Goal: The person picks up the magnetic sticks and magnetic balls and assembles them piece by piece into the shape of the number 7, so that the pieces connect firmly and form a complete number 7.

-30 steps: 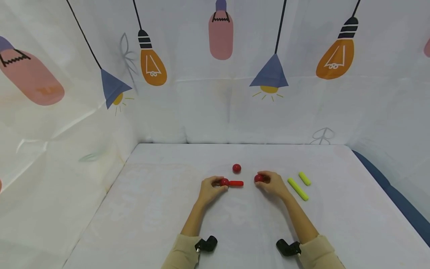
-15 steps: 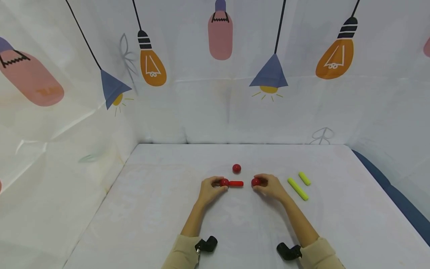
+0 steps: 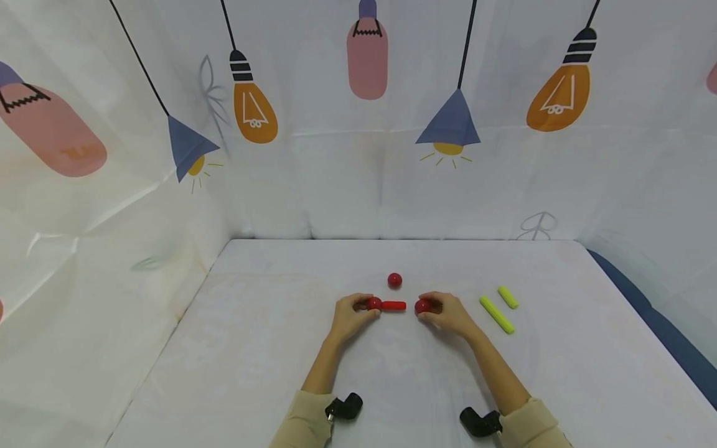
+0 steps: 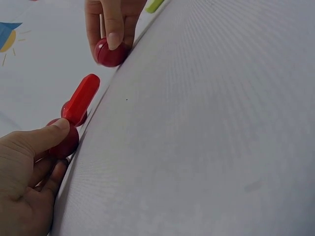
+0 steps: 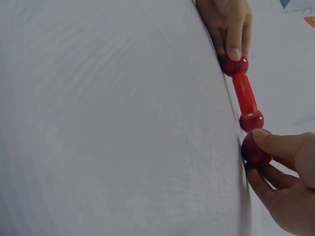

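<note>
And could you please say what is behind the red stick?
Behind the red stick, a loose red ball sits on the table; whatever the stick covers cannot be seen.

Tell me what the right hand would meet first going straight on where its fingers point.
Probably the free end of the red stick, touched first by the red ball in the right hand; exact height alignment is hard to judge.

Three red balls (image 3: 394, 280), one red rod (image 3: 394, 306) and two yellow-green rods (image 3: 496, 315) are occupying one tabletop (image 3: 269, 342), while two sets of fingers (image 5: 261, 186) and two black wrist cameras (image 3: 346, 406) are showing.
</note>
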The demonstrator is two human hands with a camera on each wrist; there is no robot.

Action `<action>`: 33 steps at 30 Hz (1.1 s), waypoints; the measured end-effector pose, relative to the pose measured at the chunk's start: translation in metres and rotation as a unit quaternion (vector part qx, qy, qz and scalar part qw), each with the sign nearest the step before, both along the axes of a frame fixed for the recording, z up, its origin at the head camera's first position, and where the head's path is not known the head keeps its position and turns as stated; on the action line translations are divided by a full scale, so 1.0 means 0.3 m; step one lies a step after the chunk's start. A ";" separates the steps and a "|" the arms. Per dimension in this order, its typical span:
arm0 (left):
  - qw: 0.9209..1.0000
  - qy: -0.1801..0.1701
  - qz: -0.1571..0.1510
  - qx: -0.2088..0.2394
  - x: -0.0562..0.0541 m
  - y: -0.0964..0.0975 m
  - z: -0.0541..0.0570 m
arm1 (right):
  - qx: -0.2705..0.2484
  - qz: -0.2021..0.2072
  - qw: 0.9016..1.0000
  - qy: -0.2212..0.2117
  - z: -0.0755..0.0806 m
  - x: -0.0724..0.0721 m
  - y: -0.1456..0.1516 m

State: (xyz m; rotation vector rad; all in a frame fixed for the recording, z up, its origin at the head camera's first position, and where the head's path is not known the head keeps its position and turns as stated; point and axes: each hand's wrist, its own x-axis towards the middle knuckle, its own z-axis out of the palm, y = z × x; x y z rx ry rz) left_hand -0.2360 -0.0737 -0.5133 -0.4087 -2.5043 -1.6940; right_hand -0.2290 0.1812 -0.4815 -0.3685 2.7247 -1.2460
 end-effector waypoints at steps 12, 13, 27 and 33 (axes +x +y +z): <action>1.000 0.002 -0.001 0.005 0.000 -0.001 -0.005 | -0.005 0.007 1.000 0.004 -0.005 0.005 -0.028; 1.000 0.002 -0.001 0.005 0.000 -0.001 -0.005 | -0.005 0.007 1.000 0.002 -0.005 0.006 -0.030; 1.000 0.006 -0.001 -0.007 0.004 -0.004 -0.002 | -0.001 0.020 1.000 0.009 -0.009 -0.005 -0.052; 1.000 0.006 -0.002 -0.007 0.006 -0.003 0.004 | -0.004 0.019 1.000 0.012 -0.006 -0.006 -0.057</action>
